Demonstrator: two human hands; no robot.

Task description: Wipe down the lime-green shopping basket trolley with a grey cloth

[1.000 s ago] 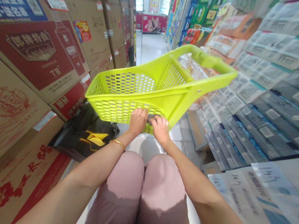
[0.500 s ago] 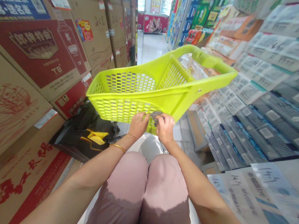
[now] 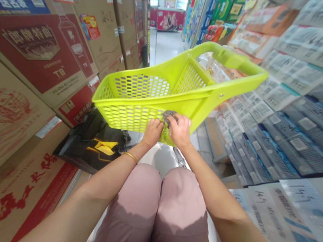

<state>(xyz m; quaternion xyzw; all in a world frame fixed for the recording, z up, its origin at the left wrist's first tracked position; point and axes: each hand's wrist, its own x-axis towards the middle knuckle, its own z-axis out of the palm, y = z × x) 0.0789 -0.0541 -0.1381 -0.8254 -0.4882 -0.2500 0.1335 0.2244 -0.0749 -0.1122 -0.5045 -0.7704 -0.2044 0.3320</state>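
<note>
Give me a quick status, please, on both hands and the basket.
Right hand holding crumpled gray rag at green basket's side. Left hand by its lower wall, grip unclear. Black bag close on left.

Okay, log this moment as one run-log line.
right hand: holding grey cloth-like wad at basket side | left hand: at lower side | green basket: upright, slanted across aisle | black bag: left

White tiled floor (image 3: 167,49), lime-green cart (image 3: 193,106) on it.

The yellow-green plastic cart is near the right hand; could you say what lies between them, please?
A crumpled grey cloth lies between the right hand and the cart, in the head view.
</note>
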